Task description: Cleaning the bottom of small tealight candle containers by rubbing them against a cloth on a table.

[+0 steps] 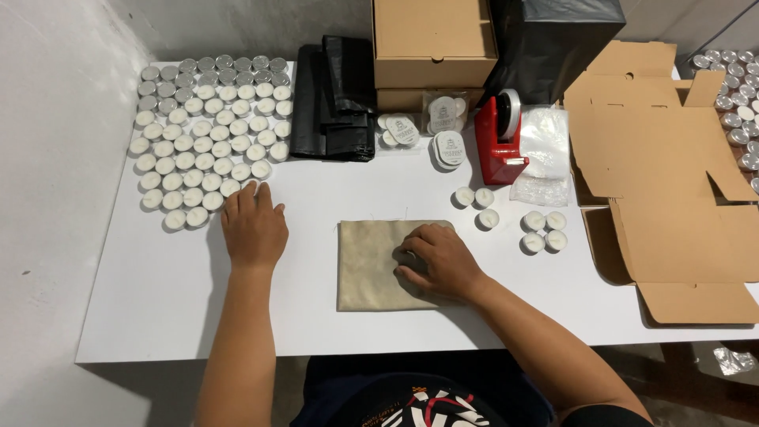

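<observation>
My left hand (pixel 253 225) lies palm down on the white table (pixel 150 300), fingertips touching the near edge of a large block of white tealight candles (pixel 205 134) in metal cups. My right hand (pixel 436 261) rests with curled fingers on a flat beige fabric pouch (pixel 368 265) in the middle of the table, pressing its right part. Several loose tealights (pixel 544 231) sit to the right of the pouch, and three more tealights (pixel 476 204) lie just behind it.
Folded black plastic bags (pixel 336 99) and stacked brown boxes (pixel 433 47) stand at the back. A red tape dispenser (pixel 500 142), clear plastic bags (pixel 544 154), round labelled packs (pixel 447 146) and flattened cardboard (pixel 664 174) fill the right side. More tealights (pixel 739 103) lie far right.
</observation>
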